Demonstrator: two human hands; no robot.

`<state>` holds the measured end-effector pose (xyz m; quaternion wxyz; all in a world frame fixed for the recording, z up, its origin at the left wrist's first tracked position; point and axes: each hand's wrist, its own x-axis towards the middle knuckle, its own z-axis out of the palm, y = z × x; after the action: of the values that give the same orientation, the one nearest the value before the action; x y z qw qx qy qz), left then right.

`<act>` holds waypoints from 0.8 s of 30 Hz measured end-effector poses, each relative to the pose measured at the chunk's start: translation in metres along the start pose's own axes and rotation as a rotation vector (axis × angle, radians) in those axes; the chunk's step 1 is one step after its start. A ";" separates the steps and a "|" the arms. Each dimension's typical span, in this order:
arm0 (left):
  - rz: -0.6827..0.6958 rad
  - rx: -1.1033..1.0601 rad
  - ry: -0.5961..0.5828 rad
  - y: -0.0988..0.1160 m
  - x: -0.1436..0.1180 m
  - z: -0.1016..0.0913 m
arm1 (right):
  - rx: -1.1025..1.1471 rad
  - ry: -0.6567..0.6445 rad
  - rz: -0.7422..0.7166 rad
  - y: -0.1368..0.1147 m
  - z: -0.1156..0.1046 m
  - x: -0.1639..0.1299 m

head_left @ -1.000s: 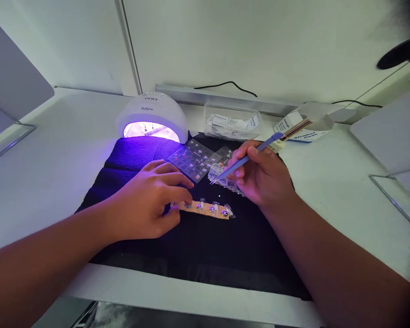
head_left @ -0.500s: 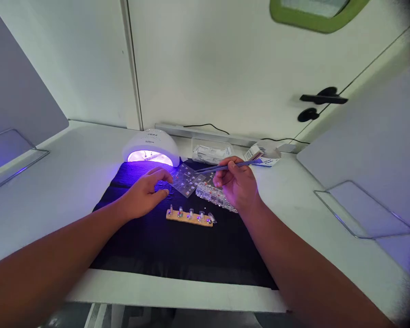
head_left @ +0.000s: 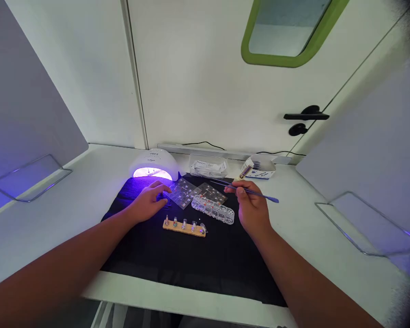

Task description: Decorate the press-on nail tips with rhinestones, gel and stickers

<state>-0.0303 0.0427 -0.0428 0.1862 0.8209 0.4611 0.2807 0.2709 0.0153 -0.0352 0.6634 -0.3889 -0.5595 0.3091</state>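
Note:
Slim bluish tweezers (head_left: 271, 199) are pinched in my right hand (head_left: 254, 207), their two prongs pointing left and slightly apart, above the sticker sheets. My left hand (head_left: 148, 202) has its thumb apart from its curved fingers. Its fingertips lie at the left edge of a clear sticker sheet (head_left: 181, 193); whether they press on it I cannot tell. A second sticker sheet (head_left: 213, 193) lies to the right, partly under a clear compartment box (head_left: 212, 210) holding small decorations. In front is a wooden strip (head_left: 182, 229) with several nail tips standing on it, the rightmost one tilted.
A lit white nail lamp (head_left: 155, 161) stands at the back left of the black mat (head_left: 191, 269). Behind the sheets are a clear tray of packets (head_left: 208, 168) and an open small carton (head_left: 261, 171). Wire stands (head_left: 30, 177) flank both sides of the table.
My right hand has moved right and back from the sheet with the tweezers, uncovering the compartment box. My left hand stays by the sheet. The view has tilted up.

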 end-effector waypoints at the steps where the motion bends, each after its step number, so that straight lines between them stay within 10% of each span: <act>1: -0.002 0.005 -0.006 0.000 0.000 0.001 | -0.007 0.005 0.012 0.006 -0.002 -0.002; 15: -0.181 0.006 -0.050 0.010 0.019 -0.011 | -0.056 -0.320 0.065 0.007 -0.004 -0.015; 24: 0.075 0.055 -0.222 0.009 0.028 -0.004 | -0.106 -0.391 0.045 0.013 -0.008 -0.012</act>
<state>-0.0153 0.0626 -0.0262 0.2029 0.8683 0.4143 0.1822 0.2766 0.0101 -0.0529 0.5136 -0.3682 -0.6844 0.3635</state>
